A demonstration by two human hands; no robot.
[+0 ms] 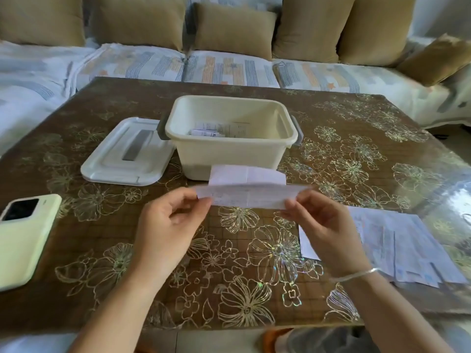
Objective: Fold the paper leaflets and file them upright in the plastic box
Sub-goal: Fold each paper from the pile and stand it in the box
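Leaflet (247,197) is in the air between both hands, over the bench (356,154) and just on the near side of the box (229,154). It's a long horizontal strip, partly folded. A front band with faint print faces the camera. A blank flap stands up behind it and covers part of the box's near wall in view. Can't tell if the flap touches the box.

Left hand (168,220): thumb and fingers pinch the strip's left end. Right hand (321,225): same grip on the right end, with a thin bracelet (356,275) on that wrist. The two hands are well apart, one at each end of the strip.

Box: cream, top open, grey latches on both sides, mid-bench. A few folded papers (211,129) sit low inside, toward the left. Can't tell if they stand upright or lie flat.

Lid (127,159): flat on the bench just left of the box, close against the left latch.

Stack (402,245) of unfolded leaflets: flat on the bench at right, near edge partly hidden by the right hand and forearm.

Phone (23,238): pale green case, camera side up, at the left bench edge, apart from the lid.

Bench top is brown, glossy, with a gold flower print. Behind it is a sofa (229,70) with a patterned cover and tan cushions (234,29).
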